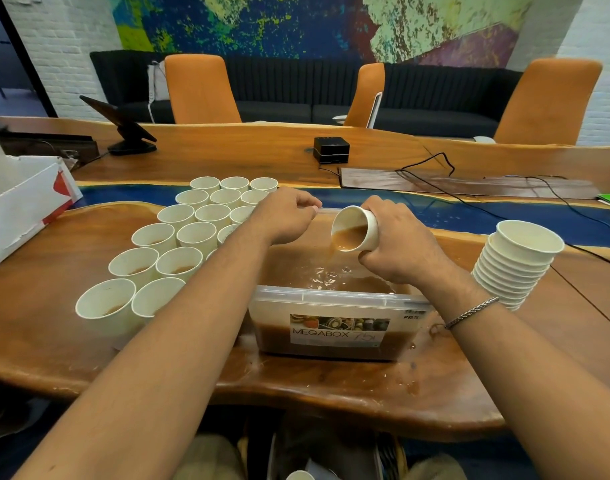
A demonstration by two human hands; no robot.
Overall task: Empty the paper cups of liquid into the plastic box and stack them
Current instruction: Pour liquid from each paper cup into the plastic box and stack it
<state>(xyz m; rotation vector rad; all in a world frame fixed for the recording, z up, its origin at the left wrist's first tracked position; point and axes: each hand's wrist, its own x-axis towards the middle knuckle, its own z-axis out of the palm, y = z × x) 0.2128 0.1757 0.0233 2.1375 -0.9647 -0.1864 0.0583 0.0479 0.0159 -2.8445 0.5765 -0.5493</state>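
Note:
A clear plastic box (334, 299) labelled MEGABOX sits in front of me, part full of brown liquid. My right hand (397, 244) grips a white paper cup (360, 226), tipped to the left over the box, and brown liquid streams from its rim into the box. My left hand (286, 213) curls its fingers over the box's far rim. Several white paper cups (178, 237) holding brown liquid stand in rows left of the box. A leaning stack of empty cups (514, 265) stands to the right of the box.
A torn white cardboard box (22, 202) lies at the left edge. A black tablet stand (130, 133), a small black box (331, 149) and black cables (469, 199) lie further back on the wooden table (71, 341). Brown spills wet the table near the plastic box. Orange chairs stand behind.

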